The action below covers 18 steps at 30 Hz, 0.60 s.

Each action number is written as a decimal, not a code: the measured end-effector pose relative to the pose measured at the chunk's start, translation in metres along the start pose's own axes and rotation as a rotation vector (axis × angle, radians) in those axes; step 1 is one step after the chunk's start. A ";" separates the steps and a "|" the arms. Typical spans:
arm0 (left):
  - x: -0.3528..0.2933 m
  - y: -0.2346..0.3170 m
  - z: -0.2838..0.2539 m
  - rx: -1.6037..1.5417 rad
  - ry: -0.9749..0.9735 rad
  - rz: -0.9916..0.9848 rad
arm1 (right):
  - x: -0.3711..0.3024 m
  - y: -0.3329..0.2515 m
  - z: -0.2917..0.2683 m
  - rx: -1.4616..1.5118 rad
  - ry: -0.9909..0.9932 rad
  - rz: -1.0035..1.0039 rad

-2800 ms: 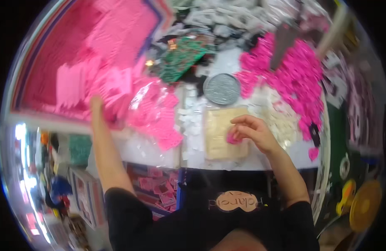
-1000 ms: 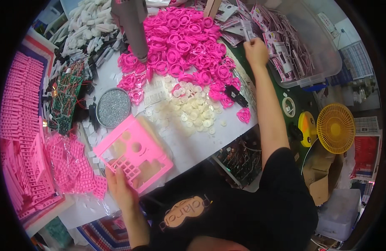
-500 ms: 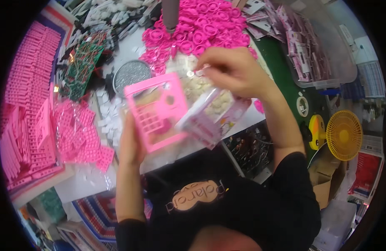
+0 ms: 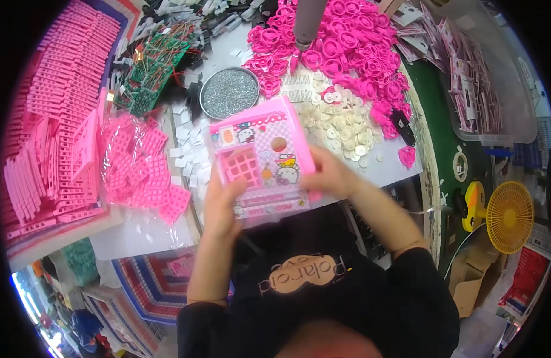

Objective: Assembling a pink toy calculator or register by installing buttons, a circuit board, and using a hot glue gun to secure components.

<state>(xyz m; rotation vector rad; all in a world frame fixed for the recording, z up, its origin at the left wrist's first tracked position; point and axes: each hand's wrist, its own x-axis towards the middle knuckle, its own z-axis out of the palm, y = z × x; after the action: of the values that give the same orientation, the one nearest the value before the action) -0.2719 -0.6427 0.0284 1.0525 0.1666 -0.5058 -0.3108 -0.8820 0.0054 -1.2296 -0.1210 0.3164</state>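
Note:
Over the front of the bench, a pink plastic toy housing (image 4: 297,122) is held tilted between both hands. Its face is covered by a printed cartoon panel (image 4: 265,140) with a round hole and a cut-out, through which a pink grid (image 4: 239,165) shows. My left hand (image 4: 220,206) grips the lower left edge, thumb on the front. On the opposite side my right hand (image 4: 330,173) is closed round the right edge, its thumb pressing near the printed corner. The fingers behind the housing are hidden.
Off-white discs (image 4: 347,128) and pink ring-shaped parts (image 4: 335,45) are heaped behind. A round tin of silvery bits (image 4: 230,92) stands near the housing, below a hanging grey tool (image 4: 308,24). Leftward lie bagged pink grids (image 4: 135,158), circuit boards (image 4: 153,77) and stacked pink frames (image 4: 72,77).
The printed panel, earlier tilted apart beside the pink housing, now lies over its face. My right hand has come down from above the discs to the housing's right edge. The view has shifted.

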 end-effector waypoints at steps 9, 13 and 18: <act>0.002 -0.016 0.014 1.086 0.077 0.690 | -0.005 -0.018 0.029 0.026 0.060 -0.203; 0.000 -0.026 0.011 0.893 0.081 0.617 | -0.007 -0.019 0.027 -0.071 -0.029 -0.253; 0.001 -0.032 0.003 0.774 0.162 0.637 | -0.013 -0.032 0.017 0.017 -0.159 0.044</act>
<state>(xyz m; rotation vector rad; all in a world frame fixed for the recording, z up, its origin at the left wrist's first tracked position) -0.2868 -0.6584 0.0043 1.8106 -0.2467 0.1259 -0.3218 -0.8802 0.0419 -1.1905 -0.2276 0.4524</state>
